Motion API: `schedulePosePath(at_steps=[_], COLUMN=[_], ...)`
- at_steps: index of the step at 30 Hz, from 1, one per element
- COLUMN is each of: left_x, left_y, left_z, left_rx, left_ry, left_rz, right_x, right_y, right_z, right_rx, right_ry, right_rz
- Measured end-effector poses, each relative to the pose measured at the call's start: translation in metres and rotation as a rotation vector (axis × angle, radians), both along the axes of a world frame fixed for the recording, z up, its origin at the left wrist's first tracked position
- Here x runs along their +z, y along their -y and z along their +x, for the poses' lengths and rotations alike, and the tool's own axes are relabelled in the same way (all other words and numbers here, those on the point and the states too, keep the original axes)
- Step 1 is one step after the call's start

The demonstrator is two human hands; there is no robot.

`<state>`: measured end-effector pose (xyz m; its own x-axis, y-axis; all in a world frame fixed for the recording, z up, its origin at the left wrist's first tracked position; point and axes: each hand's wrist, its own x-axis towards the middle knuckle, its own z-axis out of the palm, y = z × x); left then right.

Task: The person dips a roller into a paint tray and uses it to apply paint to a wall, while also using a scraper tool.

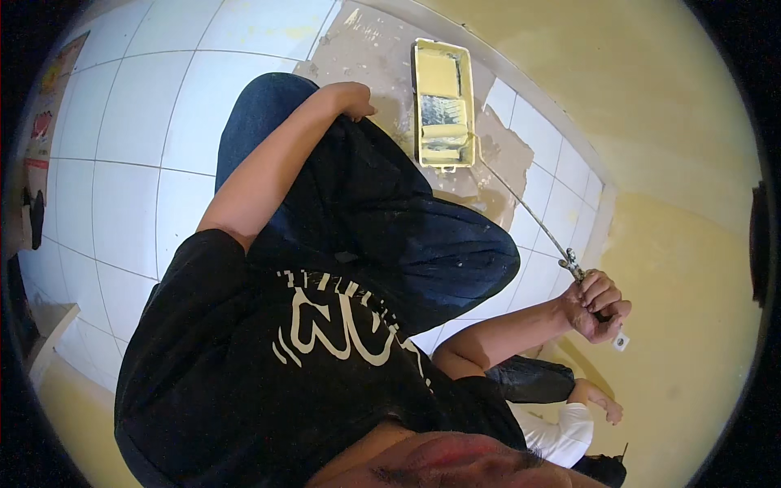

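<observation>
In my right hand (595, 305) is the paint-spattered handle of a paint roller (525, 204). Its long thin metal rod slants down to the roller sleeve, which is coated in pale yellow. That sleeve lies across the ribbed part of a yellow paint tray (471, 79), near the tray's closer end. Pale yellow paint fills the tray's far part. My left hand (354, 100) rests at my bent knee, left of the tray and apart from it. Its fingers bend downward and are partly hidden, with no object seen in them.
Beneath the tray lies a stained brown sheet (390, 49) on white floor tiles (183, 110). A yellow wall (671, 256) with a power socket (620, 341) rises at the right. Behind me on the right is another person (558, 427) in a white sleeve, hand near the wall.
</observation>
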<state>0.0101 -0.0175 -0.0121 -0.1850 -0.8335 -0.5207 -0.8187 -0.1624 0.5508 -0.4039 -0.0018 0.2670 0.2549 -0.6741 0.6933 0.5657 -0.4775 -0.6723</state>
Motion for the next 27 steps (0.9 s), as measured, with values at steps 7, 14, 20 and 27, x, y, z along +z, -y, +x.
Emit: schedulePosePath(at_steps=[7, 14, 20, 27], left_x=[-0.008, -0.016, -0.011, -0.009], left_y=[0.003, 0.004, 0.003, 0.002], left_z=[0.000, 0.004, 0.002, 0.003], left_rx=[0.029, -0.005, 0.024, 0.023], left_ry=[0.024, -0.007, 0.017, 0.031], left_rz=[-0.007, 0.003, 0.025, 0.015], right_x=[-0.004, -0.007, -0.013, -0.032], right_y=[0.022, 0.006, -0.004, 0.024], right_z=[-0.003, -0.015, -0.023, 0.019], right_rx=[0.076, -0.021, -0.056, -0.048], right_ry=[0.053, 0.032, 0.065, 0.034], right_rz=[0.035, 0.078, 0.071, 0.046])
